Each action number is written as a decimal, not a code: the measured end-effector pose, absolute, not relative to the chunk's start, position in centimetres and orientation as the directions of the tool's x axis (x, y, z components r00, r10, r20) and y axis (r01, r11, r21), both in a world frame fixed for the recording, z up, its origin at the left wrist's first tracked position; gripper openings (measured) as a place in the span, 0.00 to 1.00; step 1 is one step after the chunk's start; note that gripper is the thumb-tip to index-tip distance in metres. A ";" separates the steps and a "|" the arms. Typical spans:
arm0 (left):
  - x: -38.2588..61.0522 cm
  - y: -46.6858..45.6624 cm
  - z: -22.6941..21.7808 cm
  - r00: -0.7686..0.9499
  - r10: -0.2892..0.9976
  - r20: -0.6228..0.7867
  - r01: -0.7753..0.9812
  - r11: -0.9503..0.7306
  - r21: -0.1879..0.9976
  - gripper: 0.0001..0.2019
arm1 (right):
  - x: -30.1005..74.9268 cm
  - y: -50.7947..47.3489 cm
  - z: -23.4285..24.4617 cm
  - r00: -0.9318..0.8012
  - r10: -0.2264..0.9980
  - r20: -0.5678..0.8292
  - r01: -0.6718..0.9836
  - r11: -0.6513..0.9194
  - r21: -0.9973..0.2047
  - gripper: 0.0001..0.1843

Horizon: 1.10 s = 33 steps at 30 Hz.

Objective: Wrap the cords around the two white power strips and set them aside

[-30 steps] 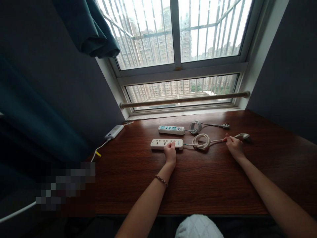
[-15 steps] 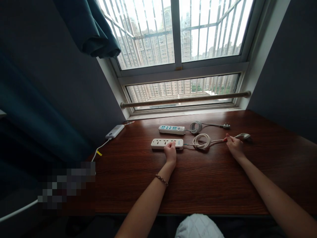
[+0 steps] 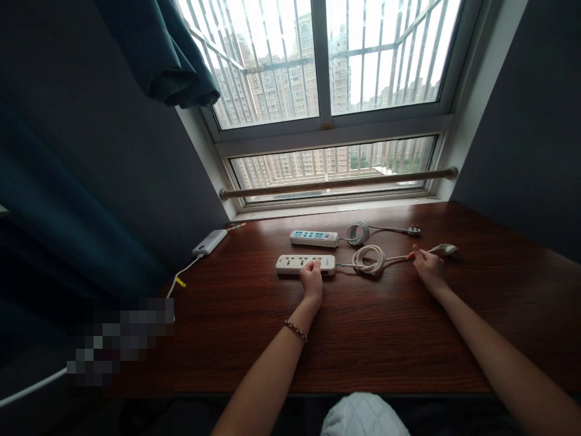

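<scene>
A cream power strip (image 3: 295,263) lies on the dark wooden table (image 3: 372,339). My left hand (image 3: 311,281) rests on its near edge, fingers curled over it. The strip's cord runs right through a coiled loop (image 3: 368,258) to a plug (image 3: 445,249). My right hand (image 3: 427,267) pinches the cord just left of that plug. Behind lies a second strip with blue sockets (image 3: 314,237), with its own coiled cord (image 3: 358,232) and plug (image 3: 413,230).
A white power bank (image 3: 209,241) with a white cable (image 3: 181,274) sits at the table's back left. A window with bars and a wooden rail (image 3: 338,182) runs behind. A teal curtain (image 3: 158,54) hangs at upper left. Dark walls flank both sides.
</scene>
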<state>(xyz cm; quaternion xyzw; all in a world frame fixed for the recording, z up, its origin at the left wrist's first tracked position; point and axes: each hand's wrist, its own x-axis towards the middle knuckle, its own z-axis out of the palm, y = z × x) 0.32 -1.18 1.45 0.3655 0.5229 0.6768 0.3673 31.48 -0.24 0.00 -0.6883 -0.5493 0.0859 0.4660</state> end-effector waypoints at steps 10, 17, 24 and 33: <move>0.3 -1.2 1.5 -0.471 0.876 0.107 -0.115 -0.182 0.977 0.19 | 31.3 -0.4 0.2 0.376 0.839 0.393 0.675 0.043 -0.737 0.34; 0.4 -1.4 1.8 -0.479 0.871 0.110 -0.111 -0.185 0.976 0.20 | 31.5 -0.2 0.0 0.366 0.836 0.408 0.673 0.065 -0.737 0.36; 0.4 -1.4 1.8 -0.480 0.871 0.109 -0.115 -0.185 0.976 0.20 | 31.4 -0.4 0.1 0.363 0.844 0.396 0.677 0.053 -0.735 0.36; 0.5 -1.4 1.8 -0.491 0.866 0.093 -0.131 -0.179 0.975 0.20 | 31.4 -0.3 -0.1 0.359 0.846 0.395 0.671 0.060 -0.739 0.36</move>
